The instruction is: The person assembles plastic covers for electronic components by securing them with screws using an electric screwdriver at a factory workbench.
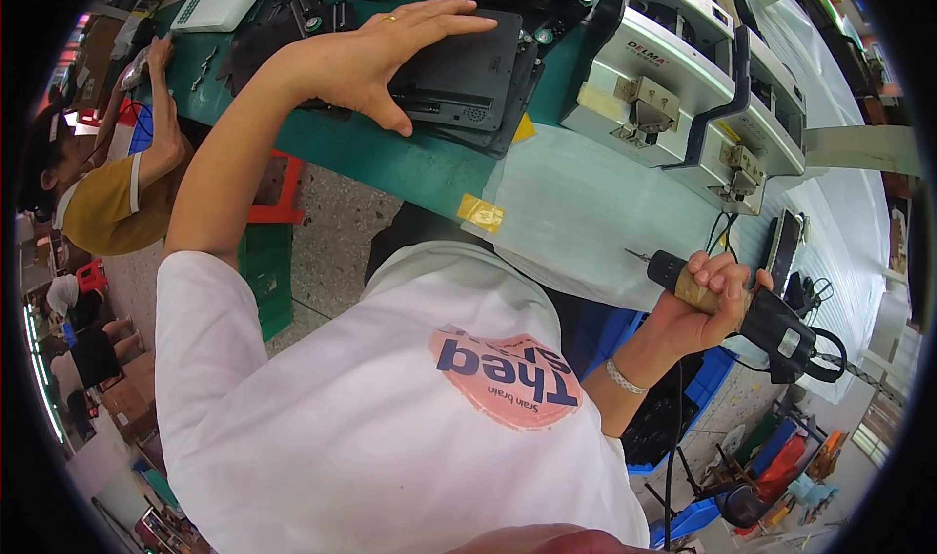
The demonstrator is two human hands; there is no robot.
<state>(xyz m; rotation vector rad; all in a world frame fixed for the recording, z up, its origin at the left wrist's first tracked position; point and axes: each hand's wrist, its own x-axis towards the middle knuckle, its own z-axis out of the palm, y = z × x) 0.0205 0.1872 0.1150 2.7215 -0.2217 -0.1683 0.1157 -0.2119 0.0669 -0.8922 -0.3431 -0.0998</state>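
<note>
My left hand (398, 54) lies over a stack of flat black panels (483, 71) on the green mat, its thumb and fingers spread wide apart. The top panel has a slot and a round patch of small holes near one edge. In my right hand (705, 305) is a corded electric screwdriver (778, 334), gripped around tan wrapping on its body. The thin bit (636, 255) points left above the white sheet, apart from the panels.
Two grey-white screw feeders (673, 61) stand at the right of the green table (429, 159). Yellow tape (480, 213) holds a white sheet (595, 198) at the near edge. More black parts (293, 22) lie farther back. A co-worker (117, 198) sits at the left.
</note>
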